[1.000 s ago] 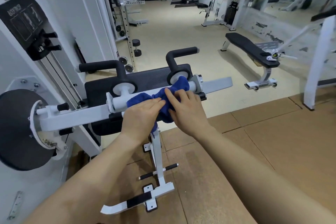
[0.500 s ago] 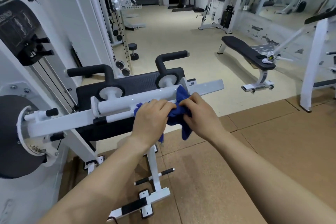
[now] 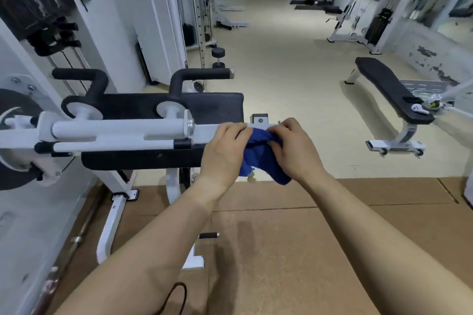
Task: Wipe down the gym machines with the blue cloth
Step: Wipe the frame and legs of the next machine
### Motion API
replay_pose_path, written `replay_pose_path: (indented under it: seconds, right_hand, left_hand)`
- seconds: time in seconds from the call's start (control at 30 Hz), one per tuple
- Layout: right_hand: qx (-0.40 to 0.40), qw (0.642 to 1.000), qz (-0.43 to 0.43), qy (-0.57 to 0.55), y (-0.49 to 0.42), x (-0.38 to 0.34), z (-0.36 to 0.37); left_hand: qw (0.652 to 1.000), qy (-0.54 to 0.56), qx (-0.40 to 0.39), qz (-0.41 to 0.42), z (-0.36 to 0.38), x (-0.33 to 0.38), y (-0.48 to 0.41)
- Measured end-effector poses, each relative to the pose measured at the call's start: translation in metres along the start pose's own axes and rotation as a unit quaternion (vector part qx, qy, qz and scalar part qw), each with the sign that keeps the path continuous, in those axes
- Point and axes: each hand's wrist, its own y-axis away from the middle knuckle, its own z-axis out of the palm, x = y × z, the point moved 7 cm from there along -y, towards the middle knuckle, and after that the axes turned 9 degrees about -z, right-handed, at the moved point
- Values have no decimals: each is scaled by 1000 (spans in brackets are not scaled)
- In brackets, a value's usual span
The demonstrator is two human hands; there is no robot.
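Pale gym floor (image 3: pixel 281 71) behind. Centre frame, at the right end of the white bar (image 3: pixel 115 129), blue cloth (image 3: pixel 258 158) bunched and gripped in curled fingers of left hand (image 3: pixel 225 151) and right hand (image 3: pixel 297 151). Best wrapped snug round the bar and drawn clear off its tip.

Even, soft indoor light, faint floor shadows, wide-angle bending at edges (background slightly blurred)

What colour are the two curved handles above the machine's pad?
Both handles are plain matte black; the head view shows it best.
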Motion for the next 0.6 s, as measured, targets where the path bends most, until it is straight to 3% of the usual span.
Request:
replay_pose_path:
  seconds: [0.1, 0.17, 0.23, 0.47, 0.6]
  right_hand:
    - [-3, 999, -33, -3, -36, 7, 14]
    - [-91, 994, -62, 31, -43, 15, 49]
    - [-154, 982, -86, 69, -37, 23, 82]
    - [-156, 953, -238, 106, -69, 34, 99]
    - [-215, 953, -203, 63, -107, 39, 104]
  left_hand:
    - [990, -83, -45, -103, 18, -3, -13]
    - [967, -145, -100, -187, 44, -19, -9]
    - [955, -166, -114, -216, 66, -36, 1]
    - [968, -139, -20, -208, 89, -58, 0]
    - [958, -144, 38, -245, 83, -63, -30]
